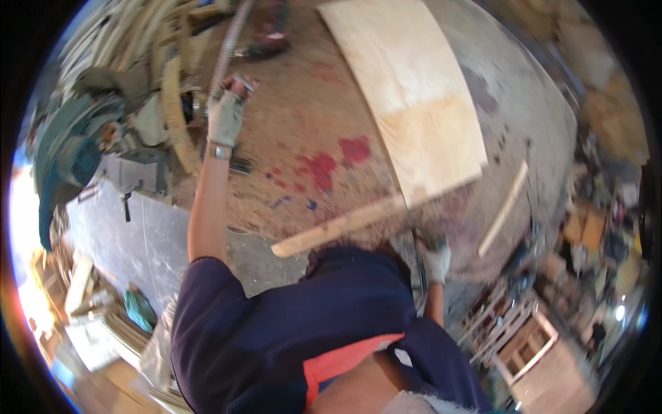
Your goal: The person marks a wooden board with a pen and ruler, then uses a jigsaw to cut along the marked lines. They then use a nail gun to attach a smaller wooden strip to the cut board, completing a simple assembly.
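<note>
My left hand [227, 114], in a pale work glove with reddish fingertips, reaches over the stained wooden tabletop [276, 124]. Its fingers are curled closed beside the lower end of a long grey ribbed strip [231, 41]; what they hold is hidden. Low at the table's near edge, my right hand [436, 262], also gloved, is closed next to a thin dark object [419, 261] that I cannot make out. Between the hands lies a wooden batten [338, 226], meeting the near end of a pale plywood panel [414, 90].
A red and black power drill [269, 43] lies beyond my left hand. Another narrow wood strip [505, 207] rests at the right. Left of the table stands a green cutting machine [72, 155], near stacked wood. Clutter and a wooden frame [527, 345] fill the lower right.
</note>
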Demonstrator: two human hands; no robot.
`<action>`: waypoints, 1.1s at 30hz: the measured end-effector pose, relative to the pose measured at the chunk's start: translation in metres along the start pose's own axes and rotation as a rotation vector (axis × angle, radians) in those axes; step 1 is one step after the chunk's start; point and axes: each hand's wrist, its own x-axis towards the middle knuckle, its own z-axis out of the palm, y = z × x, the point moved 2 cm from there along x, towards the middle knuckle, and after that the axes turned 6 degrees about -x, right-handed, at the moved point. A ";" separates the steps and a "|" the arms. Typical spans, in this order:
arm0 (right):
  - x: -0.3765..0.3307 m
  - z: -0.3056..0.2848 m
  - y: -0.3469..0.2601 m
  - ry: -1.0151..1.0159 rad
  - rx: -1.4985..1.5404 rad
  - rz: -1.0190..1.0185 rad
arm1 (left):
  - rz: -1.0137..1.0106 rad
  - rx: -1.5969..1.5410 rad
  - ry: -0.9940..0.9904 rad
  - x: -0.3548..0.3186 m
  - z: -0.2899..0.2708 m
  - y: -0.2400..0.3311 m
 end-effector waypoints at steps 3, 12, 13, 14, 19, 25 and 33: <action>-0.017 0.000 -0.012 0.032 -0.106 -0.009 | -0.227 0.104 -0.017 -0.115 0.054 -0.081; -0.031 -0.066 -0.021 0.072 0.659 -0.146 | -0.491 0.275 -0.243 -0.324 0.190 -0.151; -0.029 -0.073 -0.023 -0.006 0.947 -0.204 | -0.447 0.296 -0.267 -0.333 0.208 -0.146; -0.027 -0.080 -0.026 -0.085 1.222 -0.259 | -0.395 0.309 -0.291 -0.340 0.226 -0.139; -0.039 -0.107 -0.026 -0.286 1.675 -0.403 | 0.079 0.828 -0.478 -0.359 0.305 -0.094; -0.048 -0.111 0.000 -0.389 1.784 -0.415 | 0.277 0.759 -0.652 -0.399 0.370 -0.099; -0.059 -0.117 0.050 -0.363 1.854 -0.324 | 0.186 0.881 -0.711 -0.432 0.401 -0.134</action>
